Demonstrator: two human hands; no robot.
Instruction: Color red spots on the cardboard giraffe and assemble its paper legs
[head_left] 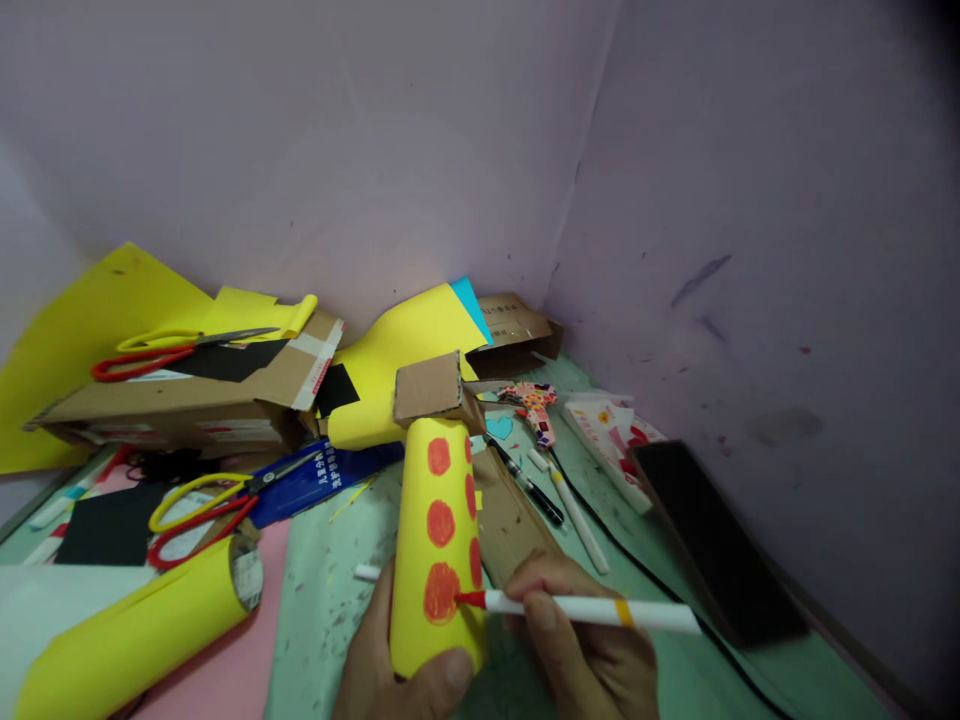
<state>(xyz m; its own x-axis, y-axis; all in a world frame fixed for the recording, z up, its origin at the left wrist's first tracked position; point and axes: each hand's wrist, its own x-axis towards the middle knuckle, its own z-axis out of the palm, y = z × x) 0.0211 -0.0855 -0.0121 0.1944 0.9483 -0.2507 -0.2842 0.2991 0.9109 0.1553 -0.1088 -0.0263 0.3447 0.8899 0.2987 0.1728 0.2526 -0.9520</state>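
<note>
Red-spotted tube (411,520) meets marker (585,608)

The tube is in the left grip (384,688), which wraps its lower end. The right grip (592,660) pinches the marker, its red tip touching the lowest front spot. Beyond the left grip, a cardboard block (427,388) shows at the tube's far end; left of that grip lies a yellow roll (135,630).

2 pale lilac-grey walls, a back wall (337,150) and a right wall (795,200), are meeting in a slanting corner (585,150). The right wall is showing a long dark streak (701,280), a brownish stain (787,422) and a small red speck (805,350). Below, a green tabletop (307,640) is stretching out and bearing grey smudges (325,590). Soft light is falling on the back wall, while the right wall is lying in dimmer shade, nearly black at the top right
</note>
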